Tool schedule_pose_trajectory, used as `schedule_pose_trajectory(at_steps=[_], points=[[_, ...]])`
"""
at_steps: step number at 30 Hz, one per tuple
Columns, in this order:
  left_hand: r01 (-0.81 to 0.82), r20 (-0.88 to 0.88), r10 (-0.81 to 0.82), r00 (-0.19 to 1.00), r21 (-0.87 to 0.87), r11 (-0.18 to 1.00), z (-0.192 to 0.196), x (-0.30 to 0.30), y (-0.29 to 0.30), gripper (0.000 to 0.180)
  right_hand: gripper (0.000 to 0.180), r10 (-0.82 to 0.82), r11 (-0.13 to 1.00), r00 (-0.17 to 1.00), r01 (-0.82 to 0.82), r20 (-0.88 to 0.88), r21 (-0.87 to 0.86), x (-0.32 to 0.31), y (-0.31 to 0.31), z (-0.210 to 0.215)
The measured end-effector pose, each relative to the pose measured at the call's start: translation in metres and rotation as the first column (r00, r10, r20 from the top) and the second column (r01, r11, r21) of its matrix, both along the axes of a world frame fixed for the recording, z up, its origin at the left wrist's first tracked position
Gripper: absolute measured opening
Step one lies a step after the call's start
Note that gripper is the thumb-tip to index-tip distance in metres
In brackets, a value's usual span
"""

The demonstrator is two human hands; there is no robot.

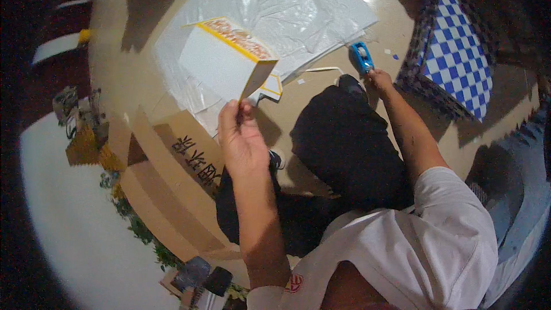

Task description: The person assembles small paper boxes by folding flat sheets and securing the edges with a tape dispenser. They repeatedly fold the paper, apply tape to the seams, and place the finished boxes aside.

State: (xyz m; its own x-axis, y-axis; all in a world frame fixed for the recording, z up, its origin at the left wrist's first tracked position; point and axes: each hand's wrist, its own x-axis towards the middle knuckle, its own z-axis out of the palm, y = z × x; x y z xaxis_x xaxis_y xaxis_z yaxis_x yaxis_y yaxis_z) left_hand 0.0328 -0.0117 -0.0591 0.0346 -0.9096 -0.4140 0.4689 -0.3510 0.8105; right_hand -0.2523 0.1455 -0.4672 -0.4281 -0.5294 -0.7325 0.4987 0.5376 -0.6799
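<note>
Pinched between the thumb and fingers of my left hand (244,140) is the lower corner of a folded paperboard piece (221,66). It is white inside, with yellow edges and a printed food picture on its far panel, and it is held up above the floor. My right hand (379,80) reaches out to the right, its fingers closed at the near end of a blue tape dispenser (361,57). A roll of tape sits in the dispenser. Part of the right fingers is too small to make out.
White sheets under crumpled clear plastic (287,6) cover the floor ahead. An open cardboard box (166,195) with handwriting stands at my left, beside plants (138,227). At the right is a blue-and-white checkered panel (459,51). Paper scraps lie near the dispenser.
</note>
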Motion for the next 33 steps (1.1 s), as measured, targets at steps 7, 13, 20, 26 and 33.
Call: schedule_pose_trajectory(at_steps=[7,13,20,26,33], points=[[-0.016,-0.054,0.014,0.998,-0.037,0.999,0.009,-0.04,-0.011,0.01,0.023,0.017,1.0,0.924,-0.009,-0.382,0.024,-0.021,0.035,-0.066],[-0.074,-0.007,0.074,0.997,-0.187,0.98,0.025,-0.029,-0.003,0.009,0.028,0.081,0.871,0.962,-0.195,-0.259,-0.451,0.028,-0.099,0.254],[-0.127,0.181,0.198,0.963,-0.341,0.931,0.046,-0.039,-0.002,0.014,0.054,0.209,0.518,0.918,-0.397,-0.338,-0.758,0.112,-0.142,0.464],[-0.097,0.258,0.25,0.933,-0.49,0.867,0.064,-0.04,0.01,0.012,0.058,0.13,0.518,0.943,-0.329,-0.308,-0.789,0.145,-0.143,0.489],[-0.077,0.272,0.312,0.91,-0.629,0.773,0.079,-0.027,0.016,0.009,0.06,0.059,0.516,0.934,-0.331,-0.353,-0.79,0.161,-0.134,0.508]])
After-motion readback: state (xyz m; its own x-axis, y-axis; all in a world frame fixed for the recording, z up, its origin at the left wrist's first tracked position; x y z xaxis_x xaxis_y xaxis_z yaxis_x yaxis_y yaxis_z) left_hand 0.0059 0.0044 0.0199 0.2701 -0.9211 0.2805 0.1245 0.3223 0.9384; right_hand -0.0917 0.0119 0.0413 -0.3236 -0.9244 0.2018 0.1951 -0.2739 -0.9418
